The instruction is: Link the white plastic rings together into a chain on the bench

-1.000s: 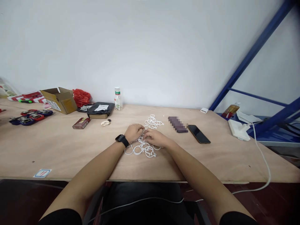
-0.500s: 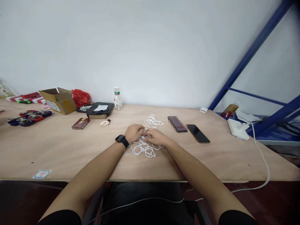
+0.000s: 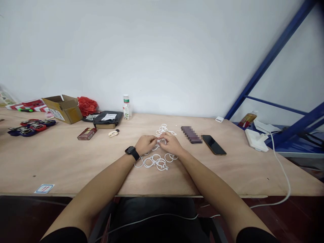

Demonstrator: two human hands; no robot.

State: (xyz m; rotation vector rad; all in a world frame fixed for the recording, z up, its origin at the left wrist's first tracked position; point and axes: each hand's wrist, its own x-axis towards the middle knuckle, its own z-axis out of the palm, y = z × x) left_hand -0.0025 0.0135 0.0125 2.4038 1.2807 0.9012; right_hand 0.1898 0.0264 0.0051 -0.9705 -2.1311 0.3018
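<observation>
Several white plastic rings point(image 3: 157, 162) lie in a loose heap on the wooden table point(image 3: 76, 162) in front of me, with a second small heap of rings point(image 3: 164, 128) farther back. My left hand point(image 3: 146, 144), with a black watch on its wrist, and my right hand point(image 3: 170, 143) meet fingertip to fingertip just above the near heap. Both hands pinch a white ring point(image 3: 159, 141) between them. The ring is mostly hidden by my fingers.
A black phone point(image 3: 214, 144) and a blurred dark block point(image 3: 191, 134) lie to the right. A small bottle point(image 3: 126, 106), dark parcel point(image 3: 108, 118), red-brown box point(image 3: 87, 133), cardboard box point(image 3: 63, 108) and toy cars point(image 3: 27, 127) stand at left. A white cable point(image 3: 282, 168) hangs off the right edge by a blue frame point(image 3: 273, 57).
Both hands have lifted slightly and shifted back and to the right, away from the near heap, uncovering more of its rings. Their fingertips stay pinched together.
</observation>
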